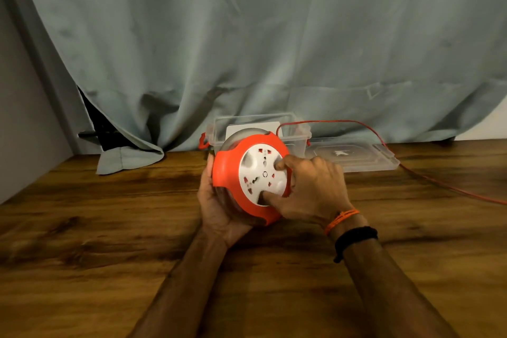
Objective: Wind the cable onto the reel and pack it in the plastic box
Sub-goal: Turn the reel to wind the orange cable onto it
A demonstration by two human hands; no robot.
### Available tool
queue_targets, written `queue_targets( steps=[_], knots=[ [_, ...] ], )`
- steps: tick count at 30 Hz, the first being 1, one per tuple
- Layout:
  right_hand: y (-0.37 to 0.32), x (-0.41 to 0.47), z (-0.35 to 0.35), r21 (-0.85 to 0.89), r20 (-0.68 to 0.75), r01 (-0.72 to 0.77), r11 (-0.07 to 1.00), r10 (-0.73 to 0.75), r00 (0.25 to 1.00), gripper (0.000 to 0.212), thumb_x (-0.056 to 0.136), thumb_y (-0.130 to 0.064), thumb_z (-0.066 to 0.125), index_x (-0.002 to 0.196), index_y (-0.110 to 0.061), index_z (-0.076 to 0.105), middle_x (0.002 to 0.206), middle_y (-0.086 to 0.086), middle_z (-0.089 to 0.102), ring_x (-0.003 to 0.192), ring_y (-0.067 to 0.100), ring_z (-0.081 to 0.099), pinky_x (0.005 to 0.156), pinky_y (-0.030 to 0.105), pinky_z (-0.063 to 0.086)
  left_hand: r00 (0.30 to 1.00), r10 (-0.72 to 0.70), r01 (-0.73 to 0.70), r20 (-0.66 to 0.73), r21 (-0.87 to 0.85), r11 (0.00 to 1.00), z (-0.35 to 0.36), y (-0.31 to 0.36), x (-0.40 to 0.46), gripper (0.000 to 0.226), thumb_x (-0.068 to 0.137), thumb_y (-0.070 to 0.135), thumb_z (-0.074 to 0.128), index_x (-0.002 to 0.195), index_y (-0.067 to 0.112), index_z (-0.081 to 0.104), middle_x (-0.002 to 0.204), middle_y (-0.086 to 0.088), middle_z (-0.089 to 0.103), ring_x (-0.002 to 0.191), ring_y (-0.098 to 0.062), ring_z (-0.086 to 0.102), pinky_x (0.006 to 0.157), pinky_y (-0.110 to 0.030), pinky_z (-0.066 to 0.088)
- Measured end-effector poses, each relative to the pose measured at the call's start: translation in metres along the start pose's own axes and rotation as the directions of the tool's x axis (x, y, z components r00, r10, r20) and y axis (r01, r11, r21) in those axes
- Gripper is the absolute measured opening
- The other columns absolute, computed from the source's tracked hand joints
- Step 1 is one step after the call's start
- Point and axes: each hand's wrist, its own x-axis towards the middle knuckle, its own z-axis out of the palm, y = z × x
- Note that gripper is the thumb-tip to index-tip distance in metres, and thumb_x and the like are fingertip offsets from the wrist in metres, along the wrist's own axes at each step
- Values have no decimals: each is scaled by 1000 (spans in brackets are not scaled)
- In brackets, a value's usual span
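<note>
The left hand (219,197) cradled the reel (252,175); right hand (310,189) fingers gripped its white dial, cable (439,184) trailing rightward from the reel.

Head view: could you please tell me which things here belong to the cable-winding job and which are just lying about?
Job: reel, red cable, plastic box, lid, left hand, right hand.

Lying about: grey curtain, wooden table.
</note>
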Motion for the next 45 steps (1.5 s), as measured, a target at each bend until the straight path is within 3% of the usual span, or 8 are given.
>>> queue_targets(
  steps=[3, 8, 15, 18, 22, 33, 39, 45],
  knots=[
    [-19, -2, 12, 43, -47, -161, 986, 163, 986, 77, 55, -89, 37, 79, -20, 63, 85, 1, 68, 84, 23, 63, 71, 30, 45, 1000, -4, 4, -6, -2, 1000, -2, 0, 2, 74, 80, 73, 44, 123, 19, 72, 128, -14, 68, 118, -34, 65, 99, -56, 50],
    [-31, -2, 18, 206, 4, -337, 919, 344, 939, 88, 54, -91, 37, 89, -14, 63, 93, 6, 69, 86, 26, 66, 73, 40, 56, 999, -9, 9, -49, -5, 1000, -2, -2, 2, 72, 78, 71, 48, 121, 20, 73, 127, -15, 69, 114, -34, 67, 90, -53, 56],
    [-13, 8, -6, 229, 23, -185, 956, 184, 983, 63, 60, -83, 55, 55, -20, 58, 57, -11, 57, 66, 13, 60, 65, 31, 52, 999, -36, 37, 28, -46, 998, -6, 1, 3, 83, 80, 73, 47, 137, 14, 60, 140, -20, 58, 127, -39, 57, 101, -57, 49],
    [1, 10, -19, 229, 36, 13, 973, -22, 999, 37, 65, -62, 73, 77, -29, 63, 51, -21, 41, 58, 9, 52, 66, 32, 52, 996, -43, 46, 75, -29, 999, -6, -2, 4, 87, 80, 74, 47, 144, 16, 51, 146, -20, 52, 134, -41, 49, 106, -60, 43],
    [8, 10, -22, 168, 142, 101, 980, -126, 982, 59, 66, -50, 72, 119, -32, 53, 61, -25, 32, 69, 20, 58, 78, 39, 53, 991, -47, 52, 122, -39, 998, -6, -2, 4, 82, 79, 74, 50, 139, 17, 58, 142, -19, 57, 128, -39, 56, 102, -60, 46],
    [8, 5, -6, -3, 42, 126, 992, -126, 991, 69, 66, -56, 65, 129, -32, 52, 94, 5, 72, 90, 31, 65, 82, 41, 50, 992, -44, 50, 122, -48, 998, -9, -4, 5, 83, 79, 74, 49, 141, 19, 56, 141, -19, 58, 127, -40, 57, 99, -60, 47],
    [-17, -3, 8, 39, -20, -179, 983, 180, 983, 74, 53, -87, 40, 80, -22, 63, 85, 1, 69, 85, 24, 63, 72, 32, 47, 999, 0, 2, 43, -30, 1000, -5, -3, 5, 76, 81, 72, 44, 129, 17, 67, 133, -17, 65, 121, -36, 62, 99, -56, 51],
    [-31, -2, 16, 233, 74, -391, 890, 384, 920, 76, 59, -78, 64, 101, -14, 62, 103, 8, 69, 95, 28, 65, 79, 43, 56, 1000, -6, 6, -11, 7, 1000, -6, -1, 5, 71, 79, 72, 42, 117, 21, 75, 126, -12, 70, 114, -32, 67, 92, -51, 56]
  ],
)
